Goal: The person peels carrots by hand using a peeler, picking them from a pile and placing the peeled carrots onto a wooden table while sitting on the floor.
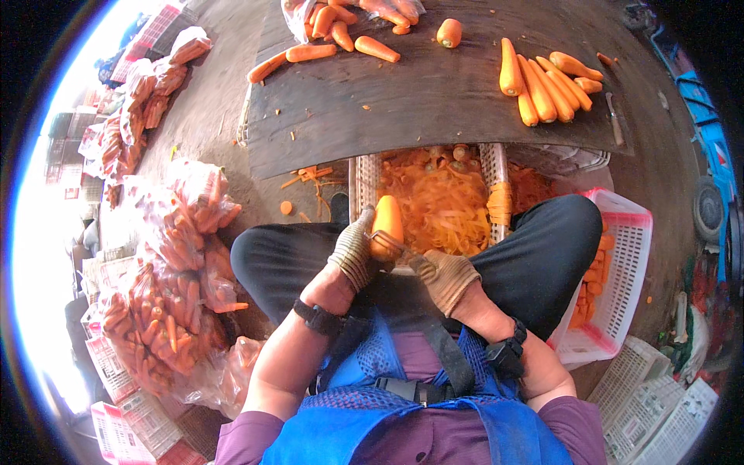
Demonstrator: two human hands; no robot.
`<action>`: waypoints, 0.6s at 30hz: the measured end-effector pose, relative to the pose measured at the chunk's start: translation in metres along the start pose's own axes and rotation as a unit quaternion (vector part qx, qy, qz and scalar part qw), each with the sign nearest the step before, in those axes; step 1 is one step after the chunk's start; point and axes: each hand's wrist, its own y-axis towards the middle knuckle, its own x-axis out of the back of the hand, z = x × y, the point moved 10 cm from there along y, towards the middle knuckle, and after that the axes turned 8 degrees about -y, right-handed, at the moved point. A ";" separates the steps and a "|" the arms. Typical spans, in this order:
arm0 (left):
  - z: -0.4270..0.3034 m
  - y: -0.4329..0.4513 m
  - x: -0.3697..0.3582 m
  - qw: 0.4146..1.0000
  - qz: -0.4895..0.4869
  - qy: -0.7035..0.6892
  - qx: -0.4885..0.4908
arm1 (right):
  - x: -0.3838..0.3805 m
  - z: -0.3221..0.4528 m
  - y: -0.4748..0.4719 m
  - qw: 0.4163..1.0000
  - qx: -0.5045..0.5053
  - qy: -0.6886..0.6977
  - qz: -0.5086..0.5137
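My left hand (pixel 356 247), in a striped knit glove, grips an orange carrot (pixel 387 218) held over the near end of a plastic crate (pixel 364 174). In my gloved right hand (pixel 444 278) is a metal peeler (pixel 386 241), its head lying across the lower part of the carrot. Carrot peelings (pixel 444 203) fill the crate between my knees, with cut carrot ends at its far side. Beyond the crate, a dark board (pixel 372 110) bears a group of carrots (pixel 543 93) at the right, a short thick carrot (pixel 449 33) and more carrots by a plastic bag at the far left.
A knife (pixel 614 119) lies at the board's right edge. Bagged carrots (pixel 174 314) are piled on my left. On my right stands a white and pink crate (pixel 630 273) holding carrots, with more crates (pixel 651 401) behind it. A blue vehicle (pixel 697 110) is at the far right.
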 end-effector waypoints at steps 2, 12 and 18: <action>-0.002 -0.005 -0.005 0.999 -0.006 0.028 -0.036 | -0.001 -0.014 -0.001 0.999 -0.002 -0.033 -0.038; 0.015 -0.054 0.013 0.994 0.049 0.097 0.033 | -0.020 -0.064 0.009 0.997 -0.074 -0.017 0.002; 0.005 -0.014 -0.001 0.999 0.013 0.043 -0.002 | 0.001 -0.022 -0.001 0.999 -0.003 0.048 -0.013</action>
